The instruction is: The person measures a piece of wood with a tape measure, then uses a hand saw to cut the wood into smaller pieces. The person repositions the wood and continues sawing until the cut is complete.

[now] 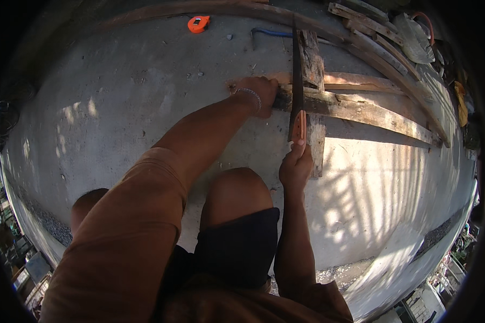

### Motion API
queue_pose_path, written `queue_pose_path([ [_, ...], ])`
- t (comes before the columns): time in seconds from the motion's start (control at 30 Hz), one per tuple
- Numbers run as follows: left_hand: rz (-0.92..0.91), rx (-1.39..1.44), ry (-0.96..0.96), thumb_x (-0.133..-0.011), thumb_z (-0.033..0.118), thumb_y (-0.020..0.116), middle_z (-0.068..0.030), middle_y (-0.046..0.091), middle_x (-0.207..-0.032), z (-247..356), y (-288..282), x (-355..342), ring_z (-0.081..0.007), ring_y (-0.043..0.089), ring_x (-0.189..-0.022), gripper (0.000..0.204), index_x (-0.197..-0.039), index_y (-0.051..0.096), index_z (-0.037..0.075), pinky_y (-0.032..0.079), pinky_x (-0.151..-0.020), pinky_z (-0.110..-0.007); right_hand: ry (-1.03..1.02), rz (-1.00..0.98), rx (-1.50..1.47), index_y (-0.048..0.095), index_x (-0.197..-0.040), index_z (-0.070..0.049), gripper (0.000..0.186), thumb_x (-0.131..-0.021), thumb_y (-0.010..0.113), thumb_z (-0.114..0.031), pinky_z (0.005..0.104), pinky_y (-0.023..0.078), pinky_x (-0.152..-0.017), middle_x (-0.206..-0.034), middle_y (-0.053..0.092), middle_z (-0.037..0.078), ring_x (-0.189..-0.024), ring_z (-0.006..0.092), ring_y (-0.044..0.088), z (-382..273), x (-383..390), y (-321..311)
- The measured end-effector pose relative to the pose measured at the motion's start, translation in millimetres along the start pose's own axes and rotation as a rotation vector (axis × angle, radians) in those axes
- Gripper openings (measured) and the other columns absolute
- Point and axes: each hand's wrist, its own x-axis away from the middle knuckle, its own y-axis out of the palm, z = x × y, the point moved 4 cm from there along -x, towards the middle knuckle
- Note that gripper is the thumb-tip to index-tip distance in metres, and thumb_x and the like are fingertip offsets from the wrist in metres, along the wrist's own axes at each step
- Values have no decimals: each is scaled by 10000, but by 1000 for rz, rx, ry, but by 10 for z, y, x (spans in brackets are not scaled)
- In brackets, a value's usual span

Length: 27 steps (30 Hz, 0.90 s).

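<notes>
My right hand (296, 166) is closed round the wooden handle of a handsaw (297, 86), whose long dark blade points away from me. The blade stands across a weathered wooden plank (355, 107), close to the plank's left end. My left hand (257, 94), with a chain bracelet at the wrist, grips that left end, a little to the left of the blade. Beneath the plank lies a rough wooden block (316, 134), running near to far. Whether the blade has cut into the wood cannot be made out.
An orange tape measure (199, 23) lies on the concrete floor at the far side. Near it is a blue bar-like tool (273, 33). Another board (361, 82) lies behind the plank. Long timbers (396, 62) and scrap wood are piled at the far right. My bent knee (237, 191) is close below.
</notes>
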Motion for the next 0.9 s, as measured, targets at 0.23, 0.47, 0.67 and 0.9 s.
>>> queue_pose_path([
  [0.23, 0, 12, 26, -808, 220, 772, -221, 699, -1201, -29, 43, -58, -331, 691, -1173, 643, -1358, 527, -8, 600, -938, -440, 410, -139, 80, 610, -925, 11, 626, -1094, 374, -543, 359, 522, -518, -569, 606, 93, -526, 199, 664, 86, 1574, -932],
  [0.47, 42, 18, 19, -811, 220, 776, -223, 676, -1254, -31, 8, -65, -353, 690, -1168, 657, -1366, 514, -16, 602, -948, -446, 55, -28, 4, 604, -966, 28, 418, -1119, 454, -331, 453, 486, -544, -632, 614, 190, -562, 354, 652, 85, 208, -119],
  [0.67, -38, 12, -11, -802, 235, 790, -224, 672, -1274, -7, 38, -9, -358, 691, -1167, 649, -1346, 532, -8, 590, -962, -431, 295, -143, 55, 602, -929, 13, 639, -1107, 340, -543, 360, 499, -504, -587, 619, 122, -501, 199, 634, -404, 1351, -931],
  [0.9, 14, 22, -5, -812, 223, 774, -223, 661, -1292, -5, 12, -9, -345, 672, -1210, 610, -1332, 543, 2, 582, -979, -450, -1, 1, -4, 581, -909, 29, 454, -1129, 428, -337, 448, 460, -518, -614, 599, 191, -528, 355, 614, -193, -6, -86],
])
